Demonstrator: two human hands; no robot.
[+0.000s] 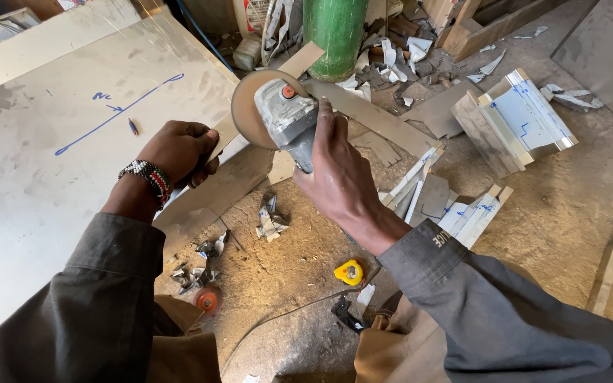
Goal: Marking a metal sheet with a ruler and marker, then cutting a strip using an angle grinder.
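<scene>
At frame centre, your right hand [338,170] wraps the angle grinder [289,120], keeping its disc [250,113] edge-on to the metal strip [232,152]. Your left hand [179,152] clamps that strip firmly against the large metal sheet [44,149] at left, steadying it above the dirt floor [299,248].

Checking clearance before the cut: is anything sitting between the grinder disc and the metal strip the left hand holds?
Nothing visible: the grinder disc sits right at the metal strip beside the left hand.
</scene>
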